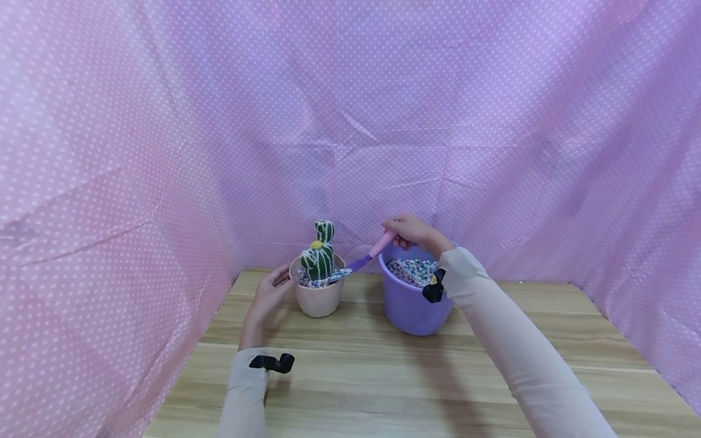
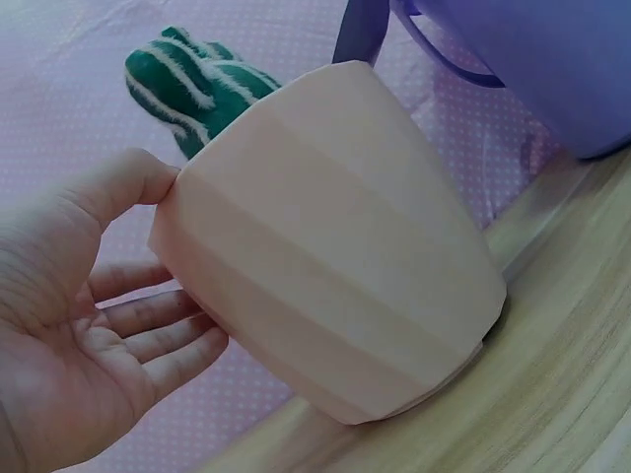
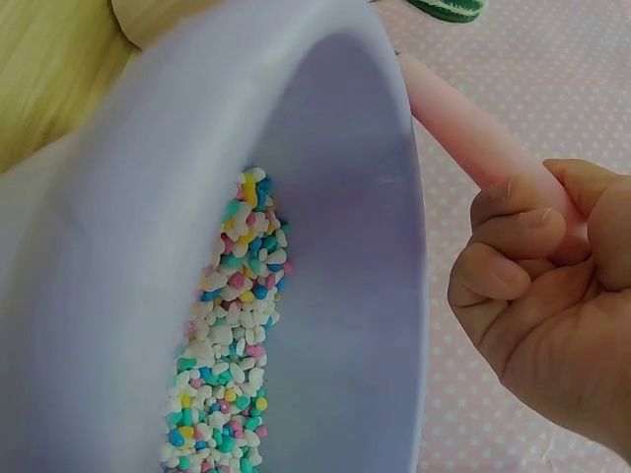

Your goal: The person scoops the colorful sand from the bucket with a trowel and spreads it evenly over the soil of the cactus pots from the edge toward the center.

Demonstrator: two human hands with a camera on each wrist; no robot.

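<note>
Near the back of the table stands a pale pink faceted pot, holding a knitted-looking green cactus with white stripes and a yellow flower, and small coloured pebbles. My left hand rests against the pot's left side, thumb tip right at the rim and fingertips on the wall. My right hand grips the pink handle of a small trowel by its end. The trowel's purple blade slopes down over the pot's right rim, its tip among pebbles beside the cactus.
To the right is a purple bucket part filled with multicoloured pebbles; my right forearm passes over its rim. Pink dotted cloth hangs behind and at both sides of the wooden table.
</note>
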